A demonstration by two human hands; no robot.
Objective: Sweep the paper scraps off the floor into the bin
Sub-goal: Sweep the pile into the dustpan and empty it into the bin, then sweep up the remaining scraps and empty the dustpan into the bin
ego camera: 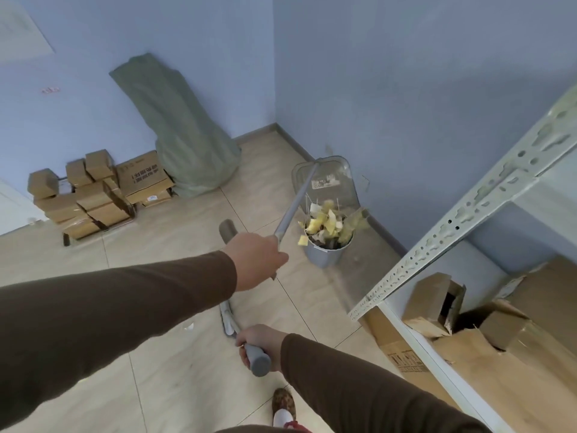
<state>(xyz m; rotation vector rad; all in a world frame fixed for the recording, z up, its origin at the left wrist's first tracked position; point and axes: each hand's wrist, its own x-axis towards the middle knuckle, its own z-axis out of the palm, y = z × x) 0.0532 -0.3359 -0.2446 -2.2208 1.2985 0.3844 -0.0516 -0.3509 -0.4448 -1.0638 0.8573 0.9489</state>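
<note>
My left hand (254, 259) grips the grey handle (295, 203) of a clear plastic dustpan (324, 179), which is tipped up over a small grey bin (327, 253) near the right wall. Yellow and white paper scraps (324, 223) are falling from the pan and piling in the bin's mouth; one yellow scrap (302, 240) hangs at the rim. My right hand (260, 340) holds the grey top end of the broom handle (257, 359). The broom's pale head (228, 321) rests on the floor between my arms. One small white scrap (189, 325) lies on the tiles.
A white metal shelf frame (468, 210) stands at the right with torn cardboard boxes (468, 339) under it. Stacked brown boxes (93, 195) and a green sack (184, 135) sit against the far wall. My slippered foot (284, 404) is at the bottom. Beige tiles lie between.
</note>
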